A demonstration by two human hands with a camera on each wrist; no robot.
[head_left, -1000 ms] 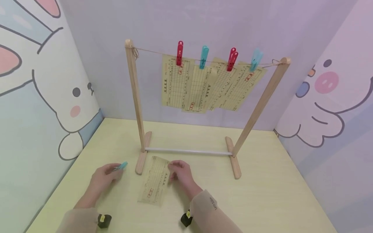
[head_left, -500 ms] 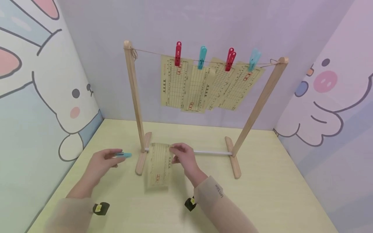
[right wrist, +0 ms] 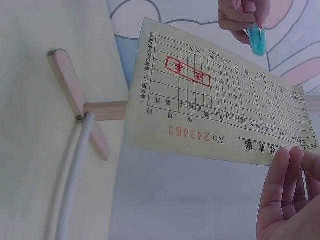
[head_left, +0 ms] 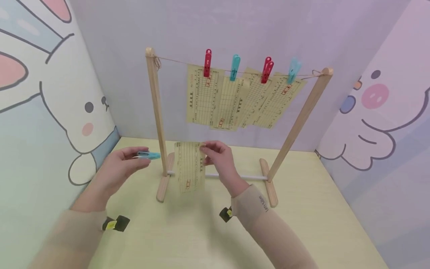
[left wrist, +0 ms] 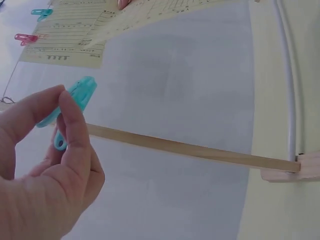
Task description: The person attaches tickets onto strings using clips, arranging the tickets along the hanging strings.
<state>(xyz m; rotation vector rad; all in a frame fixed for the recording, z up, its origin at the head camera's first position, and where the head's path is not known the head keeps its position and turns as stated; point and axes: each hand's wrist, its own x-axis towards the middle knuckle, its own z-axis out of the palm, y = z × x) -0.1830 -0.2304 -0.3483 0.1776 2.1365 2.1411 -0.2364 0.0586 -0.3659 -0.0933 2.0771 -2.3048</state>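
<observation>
Between thumb and fingers my left hand [head_left: 122, 166] pinches a light-blue clothespin [head_left: 149, 155], its nose pointing right, beside the rack's left post. In the left wrist view the clothespin [left wrist: 82, 92] shows between thumb and index finger. My right hand [head_left: 221, 162] pinches a yellowish receipt slip [head_left: 189, 168] by its upper right corner. The slip hangs down, raised off the table, in front of the rack's lower bar. A red stamp and a red number are printed on the slip [right wrist: 215, 110], seen in the right wrist view.
A wooden rack [head_left: 154, 108] carries a string [head_left: 181, 60] between its two posts. Several similar slips [head_left: 203, 101] hang from it by red clothespins [head_left: 207, 63] and blue clothespins [head_left: 235, 68]. A white bar [head_left: 242, 177] joins the feet. Cartoon-printed walls enclose the table [head_left: 302, 224].
Both hands have risen and moved forward, away from the body. The receipt slip has come up off the table with the right hand; the blue clothespin has risen with the left.
</observation>
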